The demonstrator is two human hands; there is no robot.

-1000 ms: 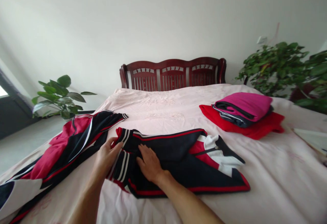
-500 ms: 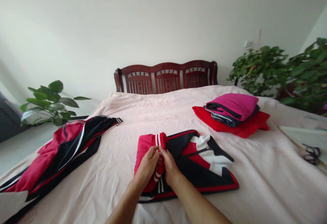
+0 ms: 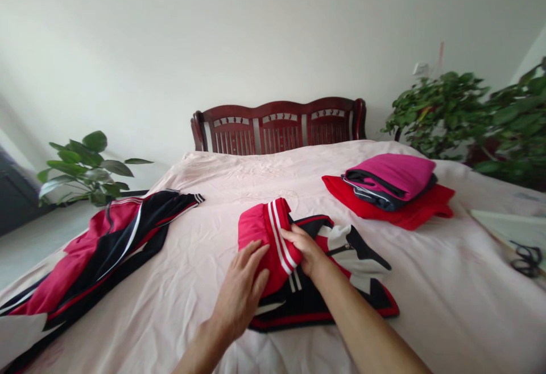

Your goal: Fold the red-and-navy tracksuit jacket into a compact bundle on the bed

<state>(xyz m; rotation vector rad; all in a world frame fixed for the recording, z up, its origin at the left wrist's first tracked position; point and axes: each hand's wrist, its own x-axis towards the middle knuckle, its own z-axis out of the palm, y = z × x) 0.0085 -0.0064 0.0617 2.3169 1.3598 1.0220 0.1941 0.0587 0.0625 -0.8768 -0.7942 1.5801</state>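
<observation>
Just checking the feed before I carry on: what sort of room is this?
Most likely a bedroom in a home: a wide bed with a pale pink cover, a dark red wooden headboard, stacked clothes lying on the bed, and leafy houseplants beside it.

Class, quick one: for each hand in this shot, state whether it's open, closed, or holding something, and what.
Left hand: open, fingers spread, beside the red sleeve.
Right hand: open, lying on the sleeve, no clear grip.
</observation>
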